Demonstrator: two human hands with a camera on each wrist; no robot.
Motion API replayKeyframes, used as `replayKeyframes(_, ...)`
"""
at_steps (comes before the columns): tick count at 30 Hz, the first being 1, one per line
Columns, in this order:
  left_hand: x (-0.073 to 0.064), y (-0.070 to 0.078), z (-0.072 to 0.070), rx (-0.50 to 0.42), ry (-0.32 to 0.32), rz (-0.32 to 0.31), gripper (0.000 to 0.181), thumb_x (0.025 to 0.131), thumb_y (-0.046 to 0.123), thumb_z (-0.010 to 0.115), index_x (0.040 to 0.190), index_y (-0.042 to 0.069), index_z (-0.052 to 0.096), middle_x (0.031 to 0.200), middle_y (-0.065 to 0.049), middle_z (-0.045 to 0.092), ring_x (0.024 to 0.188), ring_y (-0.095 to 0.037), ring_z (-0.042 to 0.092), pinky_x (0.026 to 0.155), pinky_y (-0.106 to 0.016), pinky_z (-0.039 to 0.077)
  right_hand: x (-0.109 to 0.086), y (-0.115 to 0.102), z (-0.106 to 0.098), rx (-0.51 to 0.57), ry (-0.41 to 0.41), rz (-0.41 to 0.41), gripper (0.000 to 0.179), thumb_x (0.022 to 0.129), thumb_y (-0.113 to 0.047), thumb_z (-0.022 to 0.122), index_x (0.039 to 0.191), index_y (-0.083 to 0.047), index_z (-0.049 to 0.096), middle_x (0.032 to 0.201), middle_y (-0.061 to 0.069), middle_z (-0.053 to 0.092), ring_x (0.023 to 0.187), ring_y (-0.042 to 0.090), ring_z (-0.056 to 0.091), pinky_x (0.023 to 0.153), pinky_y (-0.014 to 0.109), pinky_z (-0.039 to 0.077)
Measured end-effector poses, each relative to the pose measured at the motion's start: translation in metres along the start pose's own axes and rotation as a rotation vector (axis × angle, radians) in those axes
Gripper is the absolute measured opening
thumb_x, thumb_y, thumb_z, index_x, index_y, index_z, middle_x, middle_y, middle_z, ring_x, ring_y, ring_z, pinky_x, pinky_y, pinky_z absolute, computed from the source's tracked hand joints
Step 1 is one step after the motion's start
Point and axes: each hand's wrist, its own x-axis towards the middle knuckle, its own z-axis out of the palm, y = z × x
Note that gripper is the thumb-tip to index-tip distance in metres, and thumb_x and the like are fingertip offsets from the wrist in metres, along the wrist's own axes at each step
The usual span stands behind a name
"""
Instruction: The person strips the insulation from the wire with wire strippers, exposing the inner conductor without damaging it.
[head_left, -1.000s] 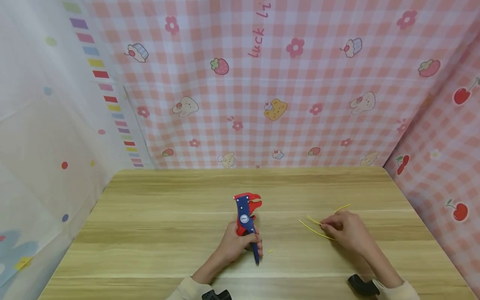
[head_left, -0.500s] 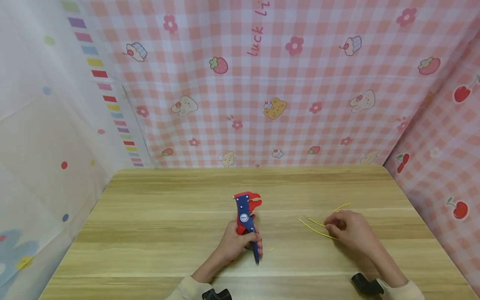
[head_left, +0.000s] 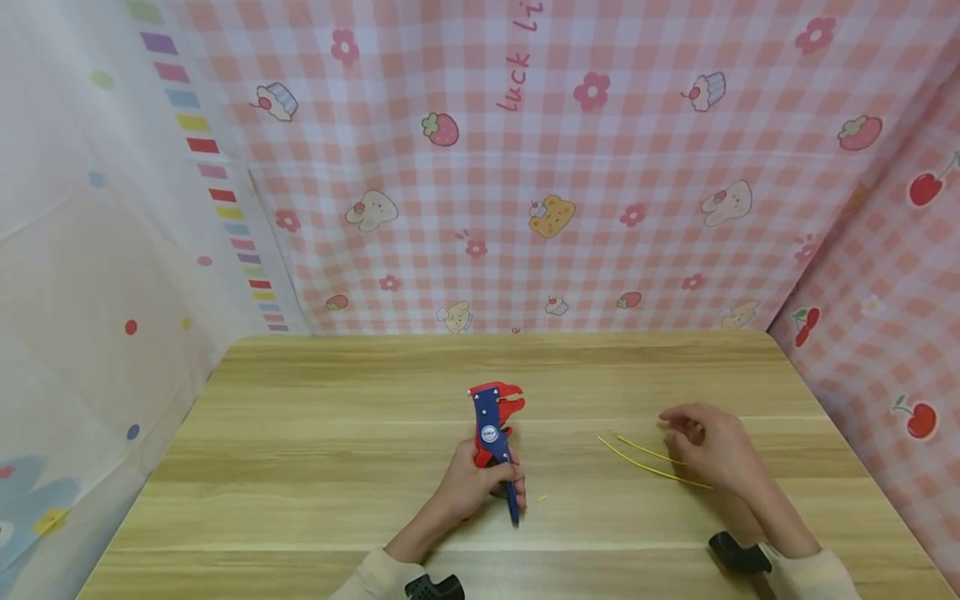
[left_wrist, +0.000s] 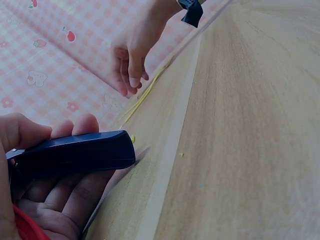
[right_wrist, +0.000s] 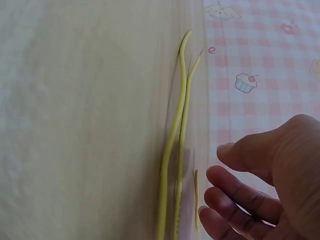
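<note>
My left hand [head_left: 467,486] grips a wire stripper [head_left: 487,412] with a blue body and red jaws, its head pointing away from me. The tool's dark blue handle [left_wrist: 85,154] crosses the fingers in the left wrist view. To the right, my right hand [head_left: 716,447] hovers over the table, thumb and fingers parted, holding nothing. Two thin yellow wires [head_left: 651,470] lie side by side below and left of it; one ends in a bare tip [right_wrist: 201,52]. In the right wrist view a third yellow wire [right_wrist: 196,200] lies beside the fingertips; my right hand hides it in the head view.
A small yellow scrap [head_left: 542,498] lies on the wooden table [head_left: 337,433] just right of my left hand. Pink checked cloth [head_left: 420,183] hangs behind the table and on the right. A pale dotted cloth [head_left: 67,275] hangs at the left.
My right hand has let go of one yellow wire and moved slightly away and to the right, its fingers spreading. My left hand stays in place with the wire stripper.
</note>
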Motion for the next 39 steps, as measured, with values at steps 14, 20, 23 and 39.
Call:
replayKeyframes(14, 0.000, 0.001, -0.001, -0.001, 0.000, 0.000, 0.029, 0.095, 0.000, 0.060, 0.113, -0.020, 0.050, 0.079, -0.007, 0.072, 0.067, -0.017, 0.074, 0.071, -0.038, 0.066, 0.011, 0.025, -0.012, -0.031, -0.046, 0.028, 0.021, 0.082, 0.000, 0.077, 0.103, -0.005, 0.076, 0.102, 0.016, 0.072, 0.080, 0.022, 0.061, 0.065, 0.028, 0.047)
replayKeyframes(20, 0.000, 0.001, -0.001, -0.002, -0.002, 0.000, 0.030, 0.095, 0.001, 0.061, 0.113, -0.020, 0.050, 0.083, -0.015, 0.072, 0.068, -0.018, 0.075, 0.072, -0.039, 0.066, 0.011, 0.031, -0.007, -0.033, -0.078, 0.070, 0.017, 0.088, -0.002, 0.074, 0.104, -0.007, 0.077, 0.102, 0.015, 0.068, 0.082, 0.019, 0.055, 0.066, 0.028, 0.042)
replayKeyframes(23, 0.000, 0.001, -0.001, -0.002, 0.002, -0.004, 0.031, 0.094, 0.001, 0.061, 0.113, -0.020, 0.050, 0.082, -0.014, 0.072, 0.068, -0.018, 0.075, 0.071, -0.039, 0.066, 0.011, 0.033, -0.004, -0.024, -0.073, 0.107, 0.014, 0.090, -0.003, 0.073, 0.104, -0.007, 0.076, 0.102, 0.015, 0.067, 0.082, 0.018, 0.056, 0.067, 0.026, 0.044)
replayKeyframes(39, 0.000, 0.001, -0.001, 0.000, 0.007, -0.019, 0.031, 0.094, 0.000, 0.062, 0.113, -0.021, 0.050, 0.077, -0.004, 0.072, 0.067, -0.017, 0.074, 0.071, -0.037, 0.066, 0.014, 0.027, -0.003, -0.024, -0.167, 0.223, 0.005, 0.094, -0.008, 0.065, 0.093, -0.005, 0.068, 0.079, 0.004, 0.062, 0.071, 0.016, 0.052, 0.063, 0.029, 0.041)
